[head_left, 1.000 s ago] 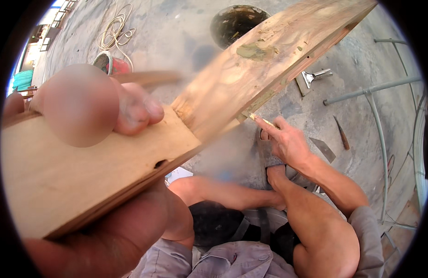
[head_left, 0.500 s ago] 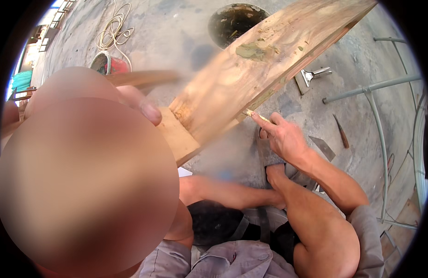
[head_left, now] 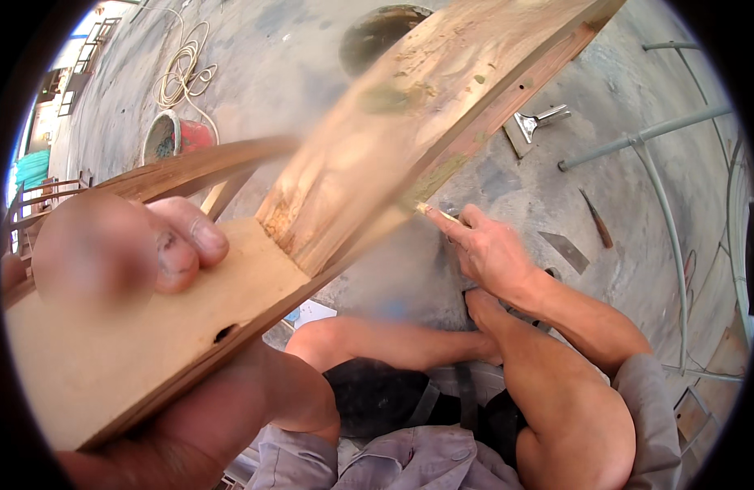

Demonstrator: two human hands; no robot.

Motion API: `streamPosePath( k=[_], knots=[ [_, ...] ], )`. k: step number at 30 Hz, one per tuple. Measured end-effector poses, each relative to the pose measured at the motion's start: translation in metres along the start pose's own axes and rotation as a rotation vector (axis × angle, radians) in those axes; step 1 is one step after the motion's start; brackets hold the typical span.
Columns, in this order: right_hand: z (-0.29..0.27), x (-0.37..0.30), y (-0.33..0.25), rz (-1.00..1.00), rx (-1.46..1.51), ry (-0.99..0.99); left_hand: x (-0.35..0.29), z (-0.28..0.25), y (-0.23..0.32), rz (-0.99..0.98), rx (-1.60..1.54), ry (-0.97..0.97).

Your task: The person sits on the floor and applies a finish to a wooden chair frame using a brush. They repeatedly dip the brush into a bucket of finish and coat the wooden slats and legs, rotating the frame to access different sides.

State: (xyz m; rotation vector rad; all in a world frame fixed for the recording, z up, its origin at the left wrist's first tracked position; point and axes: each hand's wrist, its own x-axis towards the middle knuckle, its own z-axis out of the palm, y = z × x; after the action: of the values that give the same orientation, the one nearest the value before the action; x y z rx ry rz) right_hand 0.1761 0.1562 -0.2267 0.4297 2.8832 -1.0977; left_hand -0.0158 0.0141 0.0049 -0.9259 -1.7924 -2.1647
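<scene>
A long wooden piece (head_left: pixel 356 159) with greenish filler patches slants from my lower left to the far right, smeared by motion. Its near end is a flat pale board (head_left: pixel 254 294) with a dark hole in its edge. My left hand (head_left: pixel 217 400) grips this end from below, and fingertips show on the top face; a blurred patch hides part of them. Below the long lower edge is my right hand (head_left: pixel 495 253), its index finger stretched out along a thin pale yellowish stick (head_left: pixel 435 214). The stick's tip meets the wood's edge near some greenish filler.
A curved wooden part (head_left: pixel 205 167) extends at left, near a red bucket (head_left: pixel 193 137) and a coiled hose (head_left: pixel 181 73). Beyond the wood lies a round opening (head_left: pixel 369 41). At right are a scraper (head_left: pixel 540 120), a metal plate (head_left: pixel 564 251), a pointed tool (head_left: pixel 597 220) and metal tubing (head_left: pixel 662 147).
The wood has shifted left in view, and more of its near end shows. My right hand sits slightly farther left, still at the lower edge. The blurred patch over my left hand is smaller.
</scene>
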Motion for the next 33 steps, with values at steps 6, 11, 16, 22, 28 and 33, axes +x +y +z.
streamPosePath(
  k=[6, 11, 16, 22, 28, 33],
  knots=[
    [0.019, -0.003, -0.003, -0.030, -0.097, -0.064, 0.000, 0.001, 0.000, 0.027, 0.047, -0.003],
    [0.014, -0.012, -0.006, -0.067, -0.195, -0.061, 0.000, 0.002, 0.001, 0.012, 0.032, 0.007],
    [0.002, 0.000, -0.007, -0.085, -0.101, -0.026, 0.001, 0.001, 0.003, 0.033, 0.075, -0.012],
    [-0.004, -0.008, -0.007, -0.094, -0.121, -0.049, 0.002, -0.008, 0.011, -0.033, 0.068, -0.090],
    [0.012, 0.001, -0.002, -0.150, -0.178, 0.016, -0.002, -0.001, 0.004, 0.056, 0.085, -0.025],
    [0.007, -0.003, 0.002, -0.092, -0.130, -0.021, -0.003, 0.004, 0.003, 0.091, 0.100, 0.012]
  ],
)
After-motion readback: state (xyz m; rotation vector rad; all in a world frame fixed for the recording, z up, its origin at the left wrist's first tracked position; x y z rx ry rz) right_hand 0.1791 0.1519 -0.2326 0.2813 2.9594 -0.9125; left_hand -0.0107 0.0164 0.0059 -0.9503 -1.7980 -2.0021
